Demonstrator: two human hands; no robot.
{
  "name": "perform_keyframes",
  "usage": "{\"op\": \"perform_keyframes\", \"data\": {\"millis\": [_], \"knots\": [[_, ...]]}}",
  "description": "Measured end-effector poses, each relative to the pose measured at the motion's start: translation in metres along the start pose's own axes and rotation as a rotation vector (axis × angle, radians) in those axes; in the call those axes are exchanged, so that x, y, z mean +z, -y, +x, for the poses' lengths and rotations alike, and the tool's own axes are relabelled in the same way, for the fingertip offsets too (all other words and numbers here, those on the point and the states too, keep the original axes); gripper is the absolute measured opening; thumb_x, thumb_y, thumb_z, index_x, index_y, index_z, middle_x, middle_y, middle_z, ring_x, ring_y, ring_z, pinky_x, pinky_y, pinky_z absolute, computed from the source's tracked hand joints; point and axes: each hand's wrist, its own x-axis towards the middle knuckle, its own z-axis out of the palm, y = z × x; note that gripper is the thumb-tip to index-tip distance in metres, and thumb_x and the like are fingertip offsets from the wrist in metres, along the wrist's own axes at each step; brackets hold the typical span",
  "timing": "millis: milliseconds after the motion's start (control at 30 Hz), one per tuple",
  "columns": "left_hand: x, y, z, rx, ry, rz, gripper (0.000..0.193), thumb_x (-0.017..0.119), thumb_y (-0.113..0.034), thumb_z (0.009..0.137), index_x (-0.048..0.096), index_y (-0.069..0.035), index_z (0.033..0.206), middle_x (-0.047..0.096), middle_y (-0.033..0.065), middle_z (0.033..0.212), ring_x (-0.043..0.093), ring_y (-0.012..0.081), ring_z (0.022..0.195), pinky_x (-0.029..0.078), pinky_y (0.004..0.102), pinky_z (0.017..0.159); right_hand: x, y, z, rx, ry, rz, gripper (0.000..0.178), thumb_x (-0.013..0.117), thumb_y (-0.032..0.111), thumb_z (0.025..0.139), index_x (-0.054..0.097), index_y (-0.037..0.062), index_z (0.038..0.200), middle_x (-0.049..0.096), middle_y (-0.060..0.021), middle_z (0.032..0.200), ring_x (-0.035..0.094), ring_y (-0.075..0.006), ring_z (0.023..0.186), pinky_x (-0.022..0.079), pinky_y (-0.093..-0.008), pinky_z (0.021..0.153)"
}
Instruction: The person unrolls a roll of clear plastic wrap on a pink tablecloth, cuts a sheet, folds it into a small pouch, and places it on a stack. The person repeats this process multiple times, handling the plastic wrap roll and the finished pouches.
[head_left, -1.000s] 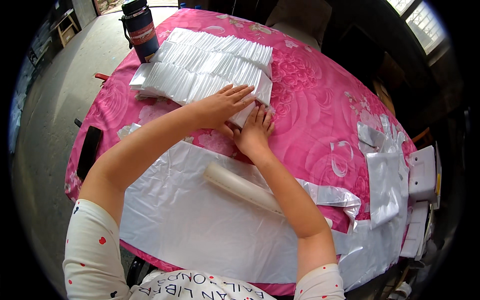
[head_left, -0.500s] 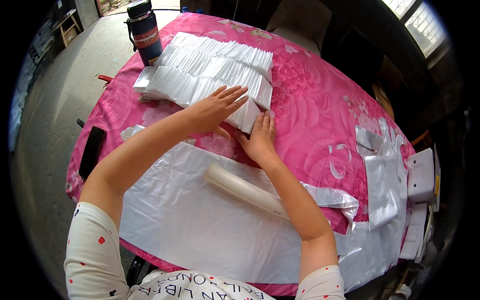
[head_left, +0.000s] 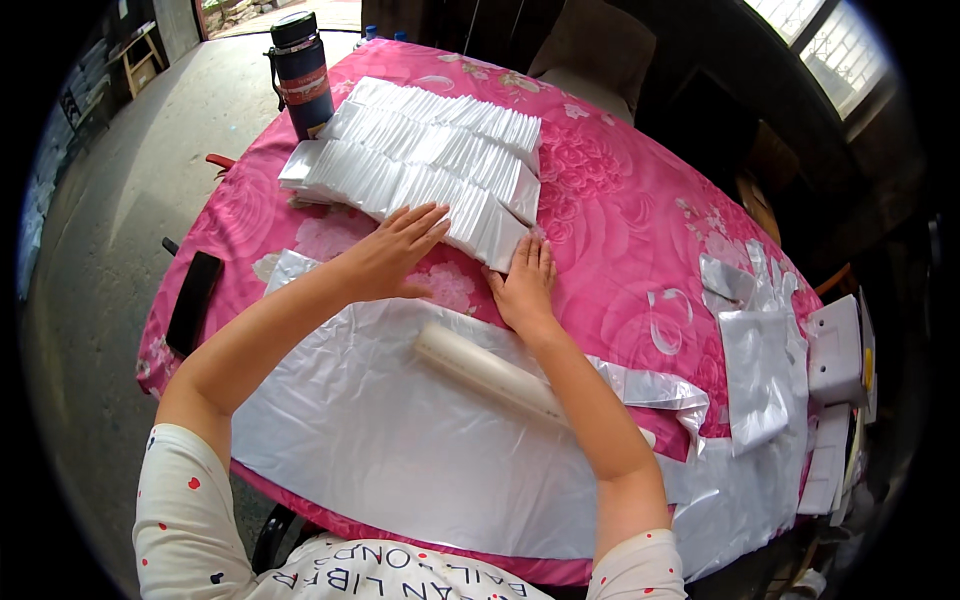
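Rows of folded white plastic bags [head_left: 430,140] stand packed side by side at the far middle of the table. My left hand [head_left: 402,248] is open, its fingers stretched along the near edge of the front row. At that row's right end, my right hand [head_left: 527,282] rests with straight fingers against the last folded bags [head_left: 497,238]. Neither hand grips anything. Closer to me, a pale tube [head_left: 490,372] lies slanted on a large white plastic sheet [head_left: 370,430]; my right forearm hides part of its right end.
A pink flowered cloth [head_left: 610,240] covers the table. A dark flask [head_left: 302,80] stands at the back left, with a black phone-like object [head_left: 194,302] near the left edge. Flat plastic bags [head_left: 755,370] lie at the right, beside white plastic boxes [head_left: 838,350].
My left hand has drawn back toward me and slightly left, off the top of the front row. My right hand stays at the row's end. The view has shifted slightly.
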Motion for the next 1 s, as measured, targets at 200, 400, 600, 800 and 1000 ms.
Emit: {"op": "perform_keyframes", "data": {"millis": [200, 400, 600, 800, 1000], "knots": [[0.005, -0.016, -0.021, -0.011, -0.042, -0.057, 0.089, 0.070, -0.039, 0.073, 0.024, 0.003, 0.138, 0.023, 0.0186, 0.145, 0.020, 0.0325, 0.134, 0.018, 0.0447, 0.109, 0.003, 0.023, 0.005, 0.158, 0.016, 0.053, 0.096, 0.060, 0.046, 0.079, 0.007, -0.0066, 0.140, 0.013, -0.0239, 0.147, 0.006, -0.0365, 0.137, 0.006, -0.0469, 0.111], [0.004, -0.020, -0.057, -0.068, -0.071, -0.087, 0.090, 0.073, -0.031, 0.070, 0.024, 0.001, 0.138, 0.021, 0.0175, 0.146, 0.019, 0.0326, 0.135, 0.019, 0.0418, 0.110, -0.009, 0.009, -0.012, 0.128, 0.064, 0.102, 0.109, 0.067, 0.045, 0.074, -0.004, -0.0061, 0.140, 0.007, -0.0259, 0.147, 0.003, -0.0366, 0.137, 0.006, -0.0418, 0.112], [-0.004, -0.019, -0.097, -0.255, -0.064, -0.134, 0.089, 0.074, -0.027, 0.070, 0.023, 0.000, 0.139, 0.021, 0.0180, 0.145, 0.020, 0.0335, 0.134, 0.021, 0.0409, 0.109, -0.023, -0.007, -0.031, 0.113, 0.070, 0.041, 0.103, 0.067, 0.043, 0.074, 0.006, -0.0074, 0.140, 0.014, -0.0276, 0.145, 0.009, -0.0380, 0.136, 0.009, -0.0399, 0.112], [-0.007, -0.033, -0.129, -0.290, -0.084, -0.100, 0.086, 0.072, -0.032, 0.072, 0.026, 0.003, 0.136, 0.024, 0.0186, 0.144, 0.021, 0.0337, 0.133, 0.022, 0.0404, 0.109, -0.024, -0.016, -0.036, 0.026, 0.004, 0.048, 0.093, 0.068, 0.037, 0.075, 0.017, -0.0087, 0.138, 0.025, -0.0274, 0.141, 0.021, -0.0382, 0.133, 0.016, -0.0393, 0.111], [-0.005, -0.075, -0.170, -0.312, -0.125, -0.147, 0.086, 0.073, -0.029, 0.070, 0.028, 0.003, 0.135, 0.025, 0.0184, 0.143, 0.023, 0.0335, 0.133, 0.023, 0.0415, 0.108, -0.053, -0.019, -0.080, -0.034, 0.044, 0.140, 0.075, 0.065, 0.035, 0.078, 0.034, -0.0069, 0.132, 0.034, -0.0245, 0.137, 0.027, -0.0358, 0.131, 0.022, -0.0397, 0.108]]}}
